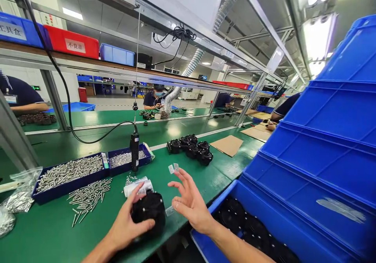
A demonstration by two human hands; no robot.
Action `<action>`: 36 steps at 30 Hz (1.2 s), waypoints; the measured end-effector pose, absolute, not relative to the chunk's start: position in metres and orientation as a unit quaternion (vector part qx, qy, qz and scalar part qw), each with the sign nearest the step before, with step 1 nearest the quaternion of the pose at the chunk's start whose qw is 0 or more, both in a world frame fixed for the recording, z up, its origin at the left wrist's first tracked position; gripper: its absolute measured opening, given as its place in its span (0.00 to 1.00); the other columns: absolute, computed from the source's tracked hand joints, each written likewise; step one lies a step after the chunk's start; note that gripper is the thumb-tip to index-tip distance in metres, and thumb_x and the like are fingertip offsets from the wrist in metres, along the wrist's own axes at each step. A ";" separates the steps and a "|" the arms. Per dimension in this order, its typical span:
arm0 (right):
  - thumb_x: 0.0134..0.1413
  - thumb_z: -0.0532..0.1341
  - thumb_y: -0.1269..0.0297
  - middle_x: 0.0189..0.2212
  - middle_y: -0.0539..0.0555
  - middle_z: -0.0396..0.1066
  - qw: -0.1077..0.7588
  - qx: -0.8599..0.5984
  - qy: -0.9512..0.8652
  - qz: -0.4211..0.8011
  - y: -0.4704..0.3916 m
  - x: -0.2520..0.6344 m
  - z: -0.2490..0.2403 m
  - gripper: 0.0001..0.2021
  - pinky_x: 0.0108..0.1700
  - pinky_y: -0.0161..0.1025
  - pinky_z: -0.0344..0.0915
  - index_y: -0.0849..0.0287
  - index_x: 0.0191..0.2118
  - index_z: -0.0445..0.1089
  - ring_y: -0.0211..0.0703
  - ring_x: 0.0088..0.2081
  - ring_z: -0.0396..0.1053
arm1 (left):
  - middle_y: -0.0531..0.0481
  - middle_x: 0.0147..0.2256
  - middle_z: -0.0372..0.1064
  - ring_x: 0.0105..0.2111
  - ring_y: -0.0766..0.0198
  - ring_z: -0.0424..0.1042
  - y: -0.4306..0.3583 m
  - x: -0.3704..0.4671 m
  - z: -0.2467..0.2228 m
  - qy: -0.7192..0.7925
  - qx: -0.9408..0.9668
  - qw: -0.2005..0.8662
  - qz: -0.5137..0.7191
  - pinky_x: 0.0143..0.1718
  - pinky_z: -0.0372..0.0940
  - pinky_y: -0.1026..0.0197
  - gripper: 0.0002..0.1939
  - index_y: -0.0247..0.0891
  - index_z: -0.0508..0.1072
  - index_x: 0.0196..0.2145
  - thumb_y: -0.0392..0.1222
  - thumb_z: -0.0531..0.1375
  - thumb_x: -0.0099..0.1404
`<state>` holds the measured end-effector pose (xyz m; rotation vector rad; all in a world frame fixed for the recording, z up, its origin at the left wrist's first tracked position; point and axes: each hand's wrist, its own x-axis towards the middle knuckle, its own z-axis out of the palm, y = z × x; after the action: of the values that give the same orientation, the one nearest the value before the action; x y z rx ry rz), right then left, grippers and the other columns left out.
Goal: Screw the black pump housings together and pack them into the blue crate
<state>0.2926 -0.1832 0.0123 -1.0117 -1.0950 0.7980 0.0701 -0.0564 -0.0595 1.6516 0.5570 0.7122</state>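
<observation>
My left hand (129, 222) is wrapped round a round black housing (151, 212) with small bright spots on it, just above the bench edge. To its right is my right hand (190, 204), its upper fingers spread. Two small silvery labels (173, 168) cling to its fingertips. A third clear label (169, 211) sits at the thumb tip, beside the housing; the exact pinch is hard to make out. Behind the housing lies a roll of labels (138, 186), partly covered by my left hand.
A black electric screwdriver (134, 151) hangs over the bench. Left of it are a screw bin (70, 173), loose screws (88, 196) and a nut bin (126, 159). More black housings (192, 147) stand behind. At right are a blue crate (217, 204) holding housings and stacked blue crates (317, 137).
</observation>
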 end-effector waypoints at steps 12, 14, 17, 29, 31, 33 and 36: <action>0.48 0.79 0.67 0.74 0.57 0.46 0.684 -0.407 -0.402 0.453 -0.162 0.260 -0.016 0.48 0.34 0.33 0.69 0.35 0.71 0.57 0.53 0.60 0.62 | 0.34 0.62 0.72 0.60 0.42 0.75 -0.036 0.065 -0.047 0.182 0.580 0.749 0.265 0.64 0.66 0.42 0.70 0.45 0.34 0.80 0.59 0.77 0.59; 0.48 0.80 0.66 0.73 0.57 0.48 0.683 -0.404 -0.398 0.459 -0.162 0.259 -0.022 0.50 0.33 0.32 0.69 0.35 0.71 0.57 0.51 0.59 0.63 | 0.32 0.63 0.71 0.63 0.40 0.73 -0.035 0.065 -0.044 0.179 0.577 0.754 0.258 0.64 0.66 0.41 0.71 0.44 0.34 0.80 0.59 0.78 0.58; 0.50 0.80 0.65 0.70 0.58 0.52 0.673 -0.405 -0.401 0.471 -0.164 0.260 -0.028 0.50 0.33 0.33 0.69 0.35 0.72 0.54 0.47 0.54 0.66 | 0.31 0.63 0.72 0.65 0.39 0.71 -0.033 0.065 -0.040 0.175 0.579 0.756 0.250 0.65 0.64 0.40 0.70 0.43 0.36 0.80 0.60 0.78 0.58; 0.55 0.77 0.64 0.58 0.56 0.64 0.643 -0.451 -0.432 0.444 -0.169 0.257 -0.019 0.49 0.41 0.42 0.76 0.37 0.74 0.49 0.35 0.35 0.67 | 0.33 0.62 0.73 0.64 0.38 0.72 -0.035 0.065 -0.038 0.187 0.587 0.749 0.244 0.66 0.64 0.40 0.71 0.43 0.36 0.80 0.62 0.77 0.58; 0.55 0.76 0.64 0.58 0.57 0.65 0.640 -0.458 -0.435 0.437 -0.169 0.257 -0.019 0.48 0.42 0.43 0.77 0.38 0.74 0.49 0.37 0.38 0.69 | 0.33 0.62 0.73 0.64 0.38 0.72 -0.035 0.065 -0.038 0.185 0.587 0.749 0.245 0.66 0.64 0.40 0.70 0.43 0.35 0.80 0.62 0.77 0.58; 0.55 0.75 0.66 0.58 0.57 0.65 0.640 -0.465 -0.439 0.426 -0.169 0.257 -0.018 0.47 0.44 0.43 0.77 0.40 0.73 0.50 0.42 0.44 0.70 | 0.34 0.62 0.73 0.64 0.38 0.71 -0.035 0.065 -0.039 0.186 0.588 0.748 0.245 0.66 0.64 0.40 0.70 0.43 0.36 0.80 0.62 0.77 0.58; 0.55 0.74 0.68 0.57 0.58 0.66 0.638 -0.472 -0.446 0.414 -0.168 0.256 -0.016 0.46 0.47 0.43 0.78 0.41 0.73 0.51 0.49 0.56 0.68 | 0.34 0.62 0.74 0.64 0.38 0.72 -0.034 0.064 -0.040 0.186 0.592 0.745 0.246 0.66 0.64 0.40 0.69 0.43 0.36 0.80 0.62 0.76 0.59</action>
<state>0.2565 -0.1684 -0.0155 -1.0775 -1.0174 0.9458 0.0643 -0.0342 -0.0404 1.2951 0.4072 0.5379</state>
